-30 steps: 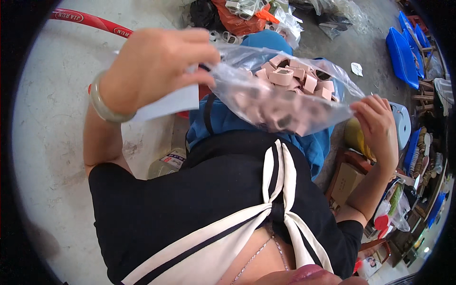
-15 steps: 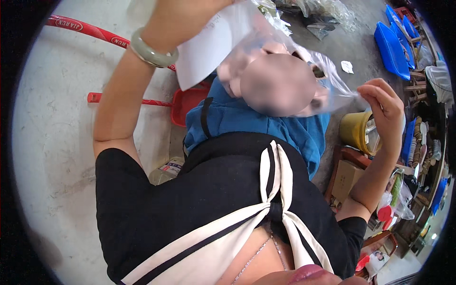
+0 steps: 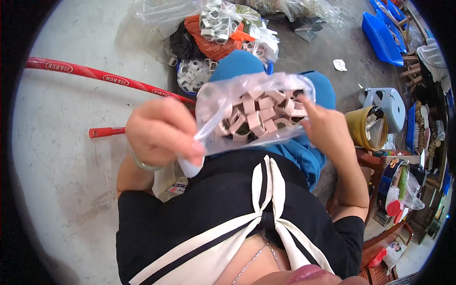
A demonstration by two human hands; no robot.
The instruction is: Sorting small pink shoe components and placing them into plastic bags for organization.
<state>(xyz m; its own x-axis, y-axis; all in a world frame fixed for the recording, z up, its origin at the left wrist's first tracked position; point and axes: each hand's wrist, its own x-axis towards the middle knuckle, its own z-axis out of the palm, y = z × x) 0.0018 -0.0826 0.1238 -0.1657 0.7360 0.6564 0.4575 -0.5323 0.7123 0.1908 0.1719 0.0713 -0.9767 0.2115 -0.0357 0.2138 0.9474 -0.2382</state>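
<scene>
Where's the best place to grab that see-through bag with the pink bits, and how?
Probably by opposite edges of the clear bag, pinching from left and right. Its mouth gapes open, the plastic looks thin and floppy, and pink pieces are heaped inside, so one edge alone might let it tip. The left hand and right hand are at those two edges.

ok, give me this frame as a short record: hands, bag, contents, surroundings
left hand: pinching the left edge of the clear bag
right hand: at the bag's right edge; exact grip unclear
bag: mouth open, above blue-clothed legs
contents: many pink pieces, jumbled
left side: red pole
right side: yellow bucket, pale stool, blue tray
</scene>
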